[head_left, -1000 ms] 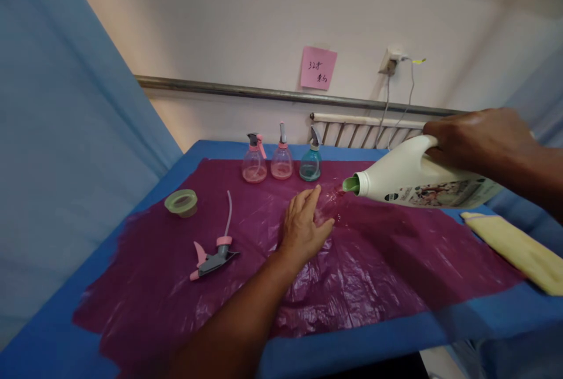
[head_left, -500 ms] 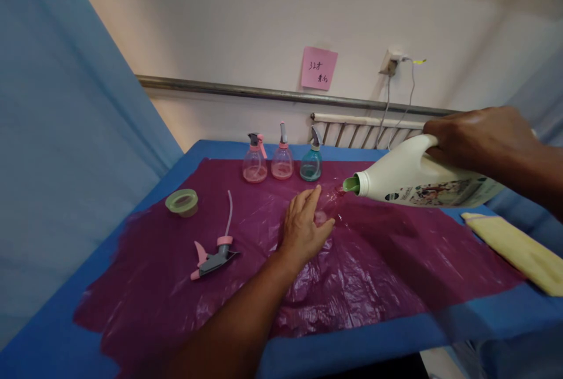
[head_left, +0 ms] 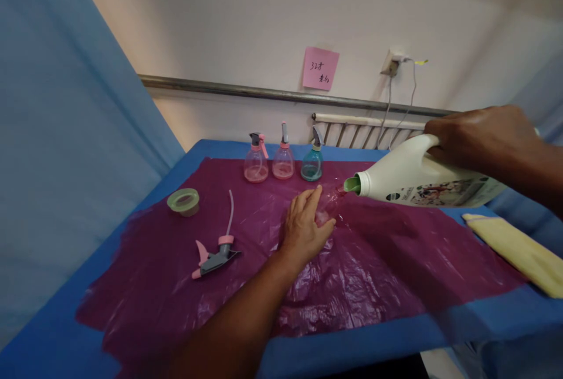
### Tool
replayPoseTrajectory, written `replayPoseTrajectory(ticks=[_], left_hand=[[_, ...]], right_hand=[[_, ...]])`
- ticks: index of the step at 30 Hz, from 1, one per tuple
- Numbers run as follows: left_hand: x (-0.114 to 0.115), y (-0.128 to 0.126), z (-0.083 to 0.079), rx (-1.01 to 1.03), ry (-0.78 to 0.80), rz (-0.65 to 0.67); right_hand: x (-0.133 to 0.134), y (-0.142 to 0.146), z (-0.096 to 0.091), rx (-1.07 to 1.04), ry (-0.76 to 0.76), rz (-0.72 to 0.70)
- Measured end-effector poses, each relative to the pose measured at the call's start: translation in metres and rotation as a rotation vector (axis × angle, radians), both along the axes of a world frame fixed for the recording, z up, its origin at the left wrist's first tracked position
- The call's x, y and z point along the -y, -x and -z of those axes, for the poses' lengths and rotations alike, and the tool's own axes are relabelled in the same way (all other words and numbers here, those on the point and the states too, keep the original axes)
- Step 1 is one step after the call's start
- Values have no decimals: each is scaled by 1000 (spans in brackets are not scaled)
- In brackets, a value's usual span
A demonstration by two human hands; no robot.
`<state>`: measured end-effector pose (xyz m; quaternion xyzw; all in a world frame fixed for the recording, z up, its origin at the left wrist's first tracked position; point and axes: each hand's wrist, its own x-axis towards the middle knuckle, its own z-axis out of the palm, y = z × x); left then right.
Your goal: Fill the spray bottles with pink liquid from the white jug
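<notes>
A transparent, rounded plastic bottle [head_left: 328, 198] is clasped on its left by the left hand [head_left: 301, 223], fingers extended, thumb spread apart. To the bottle's right, a cream plastic jug [head_left: 409, 175] is gripped by its handle in the right hand [head_left: 479, 137], knuckles upward, and is tipped almost horizontal, its green-lined mouth being held at the bottle's top. A pink-and-grey plastic spray head [head_left: 219, 257] is seen left of the bottle.

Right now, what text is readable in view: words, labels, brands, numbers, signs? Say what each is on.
"32": handwritten on the pink note on the wall; the characters after and below it aren't clear enough to quote.
Jug in the right hand: label print too small and blurred, brand included; same for its black badge.
No other text can be made out.
</notes>
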<state>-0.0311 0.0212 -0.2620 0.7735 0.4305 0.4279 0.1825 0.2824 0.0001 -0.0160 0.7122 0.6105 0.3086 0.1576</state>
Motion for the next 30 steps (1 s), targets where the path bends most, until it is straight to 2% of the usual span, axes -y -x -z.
replayPoseTrajectory(ticks=[5,11,18,30], left_hand=[[0,0,1,-5,1,-4],[-1,0,2,-1,-9,3],[0,0,1,2,2,1],[1,0,0,-14,-2,-5]], right_hand=[[-3,-6,2,-15,-26,-38],[-3,-2,0,-26,2,3],[-3,-2,-1,-60,-14,-16],[-4,1,-3,-13,14,28]])
